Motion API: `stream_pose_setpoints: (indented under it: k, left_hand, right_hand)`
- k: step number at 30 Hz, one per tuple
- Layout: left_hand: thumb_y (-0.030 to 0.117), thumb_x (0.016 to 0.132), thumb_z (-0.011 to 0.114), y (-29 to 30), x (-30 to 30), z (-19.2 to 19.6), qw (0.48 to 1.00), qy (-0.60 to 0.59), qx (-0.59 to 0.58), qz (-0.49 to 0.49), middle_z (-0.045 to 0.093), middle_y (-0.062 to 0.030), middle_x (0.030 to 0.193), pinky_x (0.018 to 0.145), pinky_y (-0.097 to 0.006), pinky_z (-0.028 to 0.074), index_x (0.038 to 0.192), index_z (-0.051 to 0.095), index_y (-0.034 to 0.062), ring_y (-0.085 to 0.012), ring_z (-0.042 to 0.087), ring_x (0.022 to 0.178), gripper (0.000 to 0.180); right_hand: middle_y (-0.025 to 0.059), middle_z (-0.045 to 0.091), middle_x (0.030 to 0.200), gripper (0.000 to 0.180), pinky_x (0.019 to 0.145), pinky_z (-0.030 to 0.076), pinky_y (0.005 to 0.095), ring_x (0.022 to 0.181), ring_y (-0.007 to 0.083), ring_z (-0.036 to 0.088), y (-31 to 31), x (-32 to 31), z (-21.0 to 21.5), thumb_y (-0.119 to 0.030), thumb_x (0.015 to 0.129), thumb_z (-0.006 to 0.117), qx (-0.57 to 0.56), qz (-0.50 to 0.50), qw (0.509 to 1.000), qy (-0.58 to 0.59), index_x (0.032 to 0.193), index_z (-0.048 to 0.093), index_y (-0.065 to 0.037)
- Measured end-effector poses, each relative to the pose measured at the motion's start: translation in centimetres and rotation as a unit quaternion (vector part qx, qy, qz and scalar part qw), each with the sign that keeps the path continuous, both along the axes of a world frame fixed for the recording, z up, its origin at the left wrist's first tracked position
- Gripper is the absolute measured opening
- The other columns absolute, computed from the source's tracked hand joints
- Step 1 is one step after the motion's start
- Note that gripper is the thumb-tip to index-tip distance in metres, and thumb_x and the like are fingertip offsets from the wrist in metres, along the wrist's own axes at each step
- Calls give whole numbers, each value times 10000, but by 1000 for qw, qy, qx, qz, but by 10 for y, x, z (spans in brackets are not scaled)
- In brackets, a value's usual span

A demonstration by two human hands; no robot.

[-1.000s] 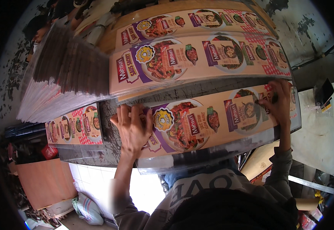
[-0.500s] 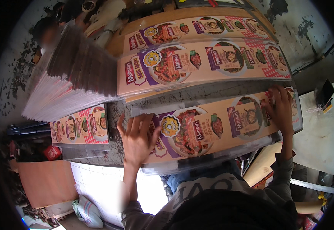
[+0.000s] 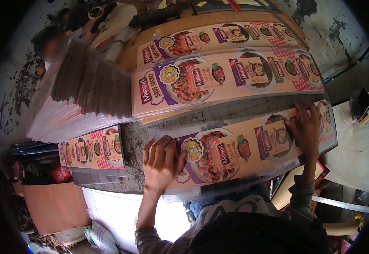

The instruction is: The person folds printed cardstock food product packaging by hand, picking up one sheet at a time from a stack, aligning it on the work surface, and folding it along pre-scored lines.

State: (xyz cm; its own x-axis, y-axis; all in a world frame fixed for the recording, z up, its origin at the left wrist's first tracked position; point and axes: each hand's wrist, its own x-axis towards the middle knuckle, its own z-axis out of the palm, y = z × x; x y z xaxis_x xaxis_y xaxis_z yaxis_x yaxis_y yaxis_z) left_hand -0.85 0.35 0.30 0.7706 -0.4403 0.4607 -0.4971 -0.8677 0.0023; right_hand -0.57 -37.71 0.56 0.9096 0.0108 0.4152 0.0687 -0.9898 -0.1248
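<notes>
A long printed sheet (image 3: 252, 148) with food pictures lies in front of me, over a clear plastic sheet (image 3: 218, 191) that shows along its near edge. My left hand (image 3: 162, 163) rests on the left end of the print, fingers bent and thumb out to the side, grasping nothing. Toward the other end, my right hand (image 3: 306, 129) presses down with spread fingers, also holding nothing. Just beyond is a stack of similar printed sheets (image 3: 231, 89) with a glossy, plastic-like surface.
At the left stands a thick fanned pile of sheets (image 3: 82, 91). Smaller printed sheets (image 3: 92, 148) lie below it on the scratched dark tabletop (image 3: 133, 148). Another person (image 3: 51, 42) is at the far left. A white sack (image 3: 102, 237) sits on the floor.
My left hand has slid slightly rightward along the printed sheet, its fingers drawn closer together. The right hand stays near the same spot. The whole view has shifted a little.
</notes>
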Motion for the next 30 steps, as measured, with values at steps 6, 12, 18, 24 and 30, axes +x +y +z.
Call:
stream_pose_setpoints:
  k: [6, 12, 18, 24, 30]
  left_hand:
    - [342, 763, 650, 0, 5, 1, 998, 27, -44, 20, 590, -99, 905, 900, -421, 382, 743, 549, 53, -206, 580, 854, 307]
    - [359, 729, 655, 5, 19, 6, 998, 68, 15, 8, 529, -163, 1017, 909, -454, 328, 644, 523, 44, -276, 501, 974, 352]
    - [202, 629, 757, 9, 17, 15, 983, 161, -81, 45, 512, -148, 1013, 857, -431, 365, 724, 546, 42, -269, 485, 993, 282]
    - [159, 666, 734, 9, 5, 9, 957, 203, -192, 76, 523, -98, 1031, 855, -408, 328, 830, 534, 69, -275, 467, 965, 274]
    - [176, 718, 695, 6, 3, -1, 979, 121, -139, 82, 547, -49, 1038, 936, -450, 272, 853, 524, 85, -231, 486, 982, 236]
  right_hand:
    - [98, 481, 1018, 501, 785, 375, 409, 918, 293, 453, -2, 2, -2, -282, 621, 738, 10, 4, 1000, -25, 1043, 569, -71]
    - [119, 483, 979, 479, 755, 378, 425, 894, 313, 448, -2, 12, -1, -252, 633, 739, 37, 20, 999, 0, 1009, 551, -24]
    - [117, 494, 933, 438, 763, 373, 434, 884, 321, 443, 2, 14, -3, -239, 628, 746, 119, -14, 993, -14, 942, 542, -12]
    - [96, 468, 886, 322, 744, 356, 415, 880, 291, 407, -9, 15, -5, -215, 641, 721, 27, 21, 999, -12, 820, 529, -29]
    - [94, 520, 918, 275, 751, 383, 408, 866, 298, 503, -2, 14, -2, -146, 628, 719, 86, 18, 996, -12, 784, 525, -30]
